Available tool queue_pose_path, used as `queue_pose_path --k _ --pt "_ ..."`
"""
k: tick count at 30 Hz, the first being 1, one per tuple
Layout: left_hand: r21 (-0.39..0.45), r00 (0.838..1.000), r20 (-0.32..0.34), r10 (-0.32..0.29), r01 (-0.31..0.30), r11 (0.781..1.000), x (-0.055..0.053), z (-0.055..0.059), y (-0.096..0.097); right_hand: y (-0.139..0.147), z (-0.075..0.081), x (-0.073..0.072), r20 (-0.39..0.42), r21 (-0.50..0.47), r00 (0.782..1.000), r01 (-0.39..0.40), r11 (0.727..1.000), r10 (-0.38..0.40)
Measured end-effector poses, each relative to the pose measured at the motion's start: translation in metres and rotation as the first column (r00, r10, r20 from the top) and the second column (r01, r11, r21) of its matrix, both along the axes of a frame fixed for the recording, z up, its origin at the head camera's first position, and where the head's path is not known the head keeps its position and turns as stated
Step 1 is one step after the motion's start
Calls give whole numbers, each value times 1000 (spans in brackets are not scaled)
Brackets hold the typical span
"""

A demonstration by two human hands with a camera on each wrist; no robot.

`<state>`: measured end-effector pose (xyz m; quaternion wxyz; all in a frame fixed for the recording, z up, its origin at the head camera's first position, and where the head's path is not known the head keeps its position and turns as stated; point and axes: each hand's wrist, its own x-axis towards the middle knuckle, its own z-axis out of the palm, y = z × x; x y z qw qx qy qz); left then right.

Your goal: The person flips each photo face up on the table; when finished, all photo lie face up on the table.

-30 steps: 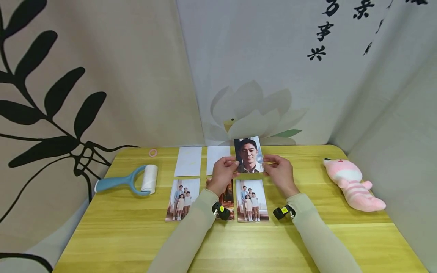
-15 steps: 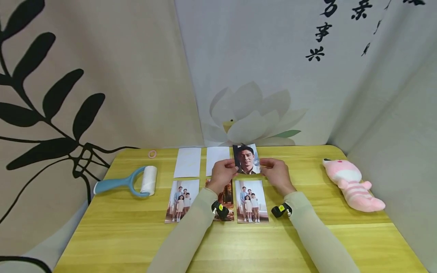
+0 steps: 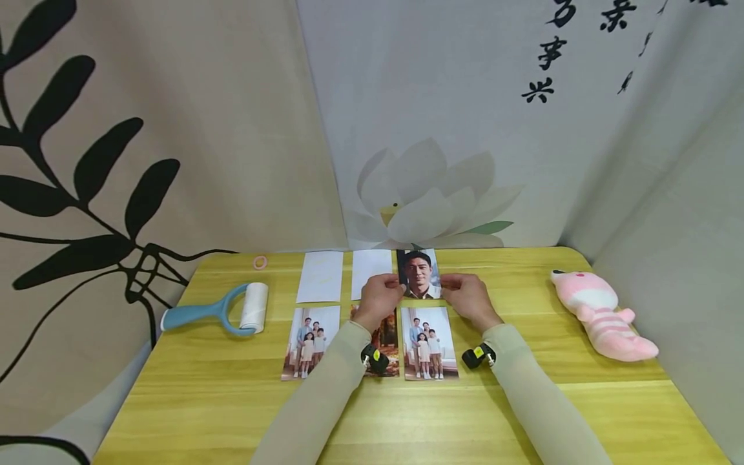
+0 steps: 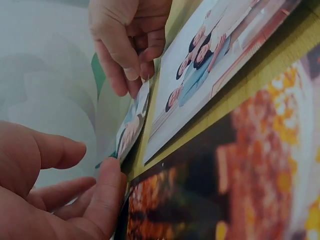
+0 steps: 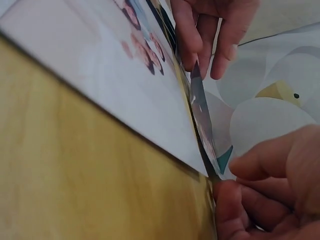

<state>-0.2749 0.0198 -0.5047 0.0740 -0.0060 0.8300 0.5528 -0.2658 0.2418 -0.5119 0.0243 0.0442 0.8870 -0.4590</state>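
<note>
**Both hands at the portrait photo, back row, right end**

We have the portrait photo [image 3: 420, 274] just behind the right-hand group photo [image 3: 430, 342]. Left hand [image 3: 379, 301] at its left edge, right hand [image 3: 471, 301] at its right, we think so it can be squared without covering the picture. Left grip: loose, thumb apart from fingers, fingertips touching. Right grip: fingertips at the near corner; pinch or mere touch, we can't tell. Fully flat or not, also unclear.

Layout reads as two rows of three, gaps narrow, likely for alignment: left white card [image 3: 319, 276], right white card [image 3: 371, 263], portrait; in front, left-hand group photo [image 3: 299, 352], autumn photo [image 3: 388, 336] partly hidden by the left arm, right-hand group photo. Blue-handled roller [image 3: 197, 314] and pink ring [image 3: 259, 261] sit left, plush toy [image 3: 604, 316] lies right, presumably out of the way.

Wood-grain surface [image 3: 232, 400], close to a pale cloth backdrop [image 3: 244, 129]: lotus print [image 3: 430, 194] centre, black leaf print [image 3: 104, 161] left, black writing [image 3: 551, 51] upper right.
</note>
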Motion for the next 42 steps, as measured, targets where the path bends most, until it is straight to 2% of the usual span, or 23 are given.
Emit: queue_pose_path --k 8,14,21,27,31,36,42 --pt "-72 999 4 -41 41 997 3 6 -1 0 -1 -3 2 29 1000 -20 999 20" --pt "-92 999 -20 -41 39 995 5 9 -4 1 1 -1 14 10 1000 -17 1000 17" --pt "-47 999 -37 -33 32 998 12 14 -15 0 4 1 -16 14 999 -38 999 39" --pt "-27 997 -77 -19 17 1000 11 16 -28 -5 9 3 -77 15 996 -43 999 44" --pt "-21 997 -80 16 -17 1000 9 16 -40 -15 12 2 -111 35 989 -94 995 97" --pt "15 998 -49 50 -49 999 9 18 -56 -36 18 -3 -149 77 973 -169 983 179" --pt "60 996 -13 83 -82 995 4 15 -67 -63 21 -12 -212 162 937 -246 955 278"
